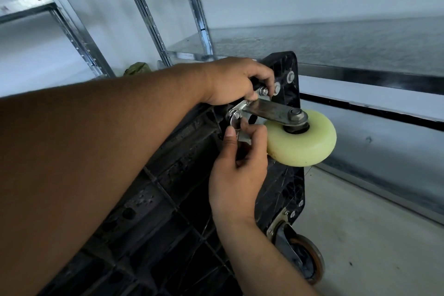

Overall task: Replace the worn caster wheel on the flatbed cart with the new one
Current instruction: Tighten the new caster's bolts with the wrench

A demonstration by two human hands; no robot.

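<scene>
The black flatbed cart [182, 175] stands tipped on its edge, ribbed underside toward me. A caster with a pale yellow wheel [305, 142] and a steel bracket [264, 108] sits against the cart's upper corner. My left hand [235, 81] grips the top of the caster's mounting plate, thumb beside a bolt and nut [263, 91]. Just below, my right hand [240, 158] pinches a small metal washer or nut [234, 122] at the plate's lower bolt. A worn caster with a dark, brown-rimmed wheel [307, 257] is fixed to the cart's lower corner.
Galvanised steel shelving uprights [149, 14] and a long shelf [336, 45] stand right behind the cart. A green bundle [138, 68] lies on the floor by the uprights. Pale concrete floor [372, 235] spreads to the right.
</scene>
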